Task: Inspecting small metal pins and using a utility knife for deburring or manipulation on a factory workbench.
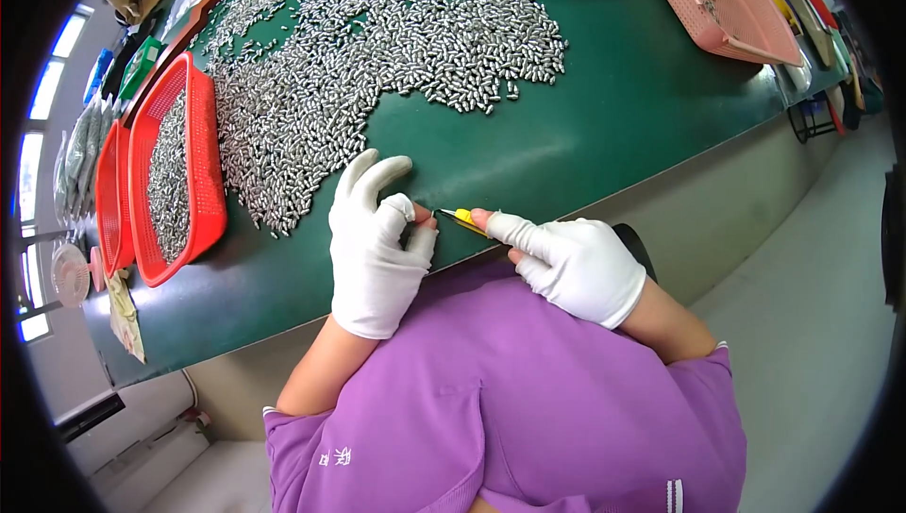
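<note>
In the head view, the main relation is between the tip of the yellow tool (465, 218) and the fingertips of the left hand (376, 247). The tool lies slantwise, its long axis running from the right hand (587, 268) toward the left and slightly away from the person, so its thin dark tip ends just beside the left thumb and forefinger. Whether tip and fingers touch is too small to tell.

The right hand grips the tool near its back end between thumb and fingers. The left hand is in a narrow pinch, bare thumb and forefinger tips close together, the other fingers lifted and spread; I cannot tell whether a small piece sits between them.

Both hands are at the near edge of the green tabletop (585, 150). The broad spread of silvery metal pieces (444, 36) lies beyond the left hand and to its left, that hand being clearly the nearer one. Farther left stands a red basket (206, 159) with more pieces in it; a pink basket (750, 49) sits well apart at the far right.
</note>
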Demonstrator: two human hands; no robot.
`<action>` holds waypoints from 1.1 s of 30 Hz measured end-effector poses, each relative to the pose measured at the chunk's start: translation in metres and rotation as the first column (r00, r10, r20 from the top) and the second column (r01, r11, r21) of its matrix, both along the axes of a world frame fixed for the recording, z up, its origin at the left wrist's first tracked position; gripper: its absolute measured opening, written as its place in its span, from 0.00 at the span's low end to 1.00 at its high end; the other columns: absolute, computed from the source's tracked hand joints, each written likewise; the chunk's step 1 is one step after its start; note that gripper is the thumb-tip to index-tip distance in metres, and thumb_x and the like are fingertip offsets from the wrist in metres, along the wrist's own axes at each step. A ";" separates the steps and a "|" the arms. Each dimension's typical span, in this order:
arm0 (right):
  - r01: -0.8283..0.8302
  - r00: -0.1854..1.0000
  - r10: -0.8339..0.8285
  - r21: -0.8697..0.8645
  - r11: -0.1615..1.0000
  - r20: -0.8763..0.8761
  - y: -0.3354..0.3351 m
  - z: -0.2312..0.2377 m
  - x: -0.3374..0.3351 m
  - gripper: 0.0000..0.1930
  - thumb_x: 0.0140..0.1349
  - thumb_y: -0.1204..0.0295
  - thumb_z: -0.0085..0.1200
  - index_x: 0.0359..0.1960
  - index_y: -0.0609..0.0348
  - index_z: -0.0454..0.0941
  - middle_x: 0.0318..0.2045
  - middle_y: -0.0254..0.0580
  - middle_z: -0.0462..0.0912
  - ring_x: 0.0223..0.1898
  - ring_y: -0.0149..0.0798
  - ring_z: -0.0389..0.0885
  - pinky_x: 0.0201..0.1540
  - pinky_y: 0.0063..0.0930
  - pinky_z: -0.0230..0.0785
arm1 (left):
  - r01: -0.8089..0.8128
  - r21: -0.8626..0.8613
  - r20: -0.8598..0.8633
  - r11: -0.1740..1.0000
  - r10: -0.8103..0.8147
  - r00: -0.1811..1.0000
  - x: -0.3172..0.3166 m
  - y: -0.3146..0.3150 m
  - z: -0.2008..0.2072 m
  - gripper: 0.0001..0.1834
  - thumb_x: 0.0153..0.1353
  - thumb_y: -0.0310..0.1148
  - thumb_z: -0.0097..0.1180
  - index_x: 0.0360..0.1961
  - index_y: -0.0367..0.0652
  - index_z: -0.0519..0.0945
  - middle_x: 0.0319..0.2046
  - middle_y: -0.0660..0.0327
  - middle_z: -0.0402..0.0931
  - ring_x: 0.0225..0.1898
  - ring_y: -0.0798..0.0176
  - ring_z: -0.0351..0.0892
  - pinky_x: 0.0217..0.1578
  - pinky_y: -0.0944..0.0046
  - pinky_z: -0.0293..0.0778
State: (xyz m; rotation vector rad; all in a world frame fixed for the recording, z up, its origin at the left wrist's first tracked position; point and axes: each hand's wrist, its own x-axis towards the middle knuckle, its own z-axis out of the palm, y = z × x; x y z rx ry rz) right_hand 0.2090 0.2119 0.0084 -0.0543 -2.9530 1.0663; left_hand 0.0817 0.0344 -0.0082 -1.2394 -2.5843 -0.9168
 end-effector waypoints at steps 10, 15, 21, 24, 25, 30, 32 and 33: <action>-0.023 0.999 0.023 -0.001 1.000 -0.035 0.001 -0.003 -0.001 0.25 0.57 0.73 0.54 0.59 0.41 0.72 0.17 0.44 0.78 0.18 0.44 0.78 0.23 0.35 0.73 | 0.006 -0.013 0.009 1.000 -0.005 1.000 -0.001 -0.001 0.000 0.09 0.40 0.22 0.64 0.23 0.42 0.75 0.49 0.55 0.74 0.57 0.41 0.67 0.53 0.50 0.66; -0.065 0.997 0.066 -0.027 0.997 0.028 0.007 0.005 -0.007 0.25 0.56 0.73 0.53 0.59 0.41 0.72 0.18 0.43 0.78 0.18 0.44 0.78 0.24 0.34 0.73 | 0.012 -0.025 0.011 1.000 -0.012 1.000 -0.002 -0.002 0.001 0.10 0.40 0.21 0.64 0.23 0.42 0.75 0.50 0.56 0.74 0.58 0.42 0.66 0.54 0.51 0.65; -0.135 0.990 0.134 0.034 0.990 0.035 0.016 0.001 -0.013 0.25 0.58 0.71 0.50 0.59 0.38 0.71 0.19 0.41 0.79 0.17 0.44 0.77 0.23 0.35 0.72 | 0.029 -0.040 0.037 0.999 -0.027 0.999 -0.003 -0.001 0.003 0.11 0.41 0.20 0.64 0.23 0.43 0.74 0.51 0.57 0.73 0.60 0.43 0.65 0.56 0.53 0.64; -0.167 0.984 0.159 0.101 0.981 0.082 0.017 0.009 -0.016 0.25 0.58 0.70 0.48 0.59 0.35 0.71 0.19 0.40 0.79 0.16 0.45 0.76 0.22 0.38 0.71 | 0.037 -0.046 0.042 0.998 -0.035 0.999 -0.004 -0.001 0.004 0.11 0.41 0.20 0.64 0.23 0.43 0.74 0.52 0.57 0.73 0.60 0.43 0.65 0.56 0.53 0.64; -0.186 0.979 0.170 0.153 0.971 0.111 0.016 0.011 -0.017 0.25 0.58 0.70 0.47 0.59 0.34 0.71 0.19 0.40 0.79 0.16 0.45 0.76 0.21 0.38 0.71 | 0.044 -0.044 0.044 0.998 -0.043 0.998 -0.004 -0.001 0.004 0.11 0.41 0.20 0.64 0.24 0.43 0.74 0.52 0.57 0.72 0.60 0.43 0.65 0.56 0.52 0.64; -0.166 0.978 0.145 0.143 0.976 0.148 0.011 0.017 -0.019 0.24 0.58 0.70 0.47 0.59 0.37 0.72 0.19 0.41 0.79 0.17 0.44 0.76 0.23 0.35 0.71 | 0.034 -0.048 0.020 0.998 -0.033 0.999 -0.004 -0.003 0.004 0.11 0.40 0.21 0.64 0.24 0.43 0.74 0.50 0.57 0.73 0.60 0.43 0.65 0.56 0.52 0.64; -0.107 0.985 0.100 0.041 0.993 0.142 0.013 0.008 -0.014 0.24 0.59 0.68 0.47 0.60 0.35 0.70 0.21 0.41 0.80 0.20 0.45 0.78 0.26 0.36 0.73 | 0.032 -0.040 0.003 0.999 -0.032 0.999 -0.003 -0.001 0.003 0.11 0.40 0.21 0.64 0.23 0.43 0.73 0.50 0.57 0.73 0.60 0.42 0.65 0.56 0.51 0.64; -0.037 0.995 0.042 -0.052 0.998 0.089 0.013 0.008 -0.013 0.25 0.59 0.69 0.48 0.61 0.36 0.69 0.23 0.43 0.80 0.21 0.47 0.79 0.27 0.37 0.73 | 0.041 -0.048 -0.006 0.998 -0.041 0.999 -0.003 -0.002 0.002 0.11 0.40 0.21 0.64 0.23 0.43 0.73 0.49 0.57 0.74 0.60 0.42 0.65 0.55 0.51 0.64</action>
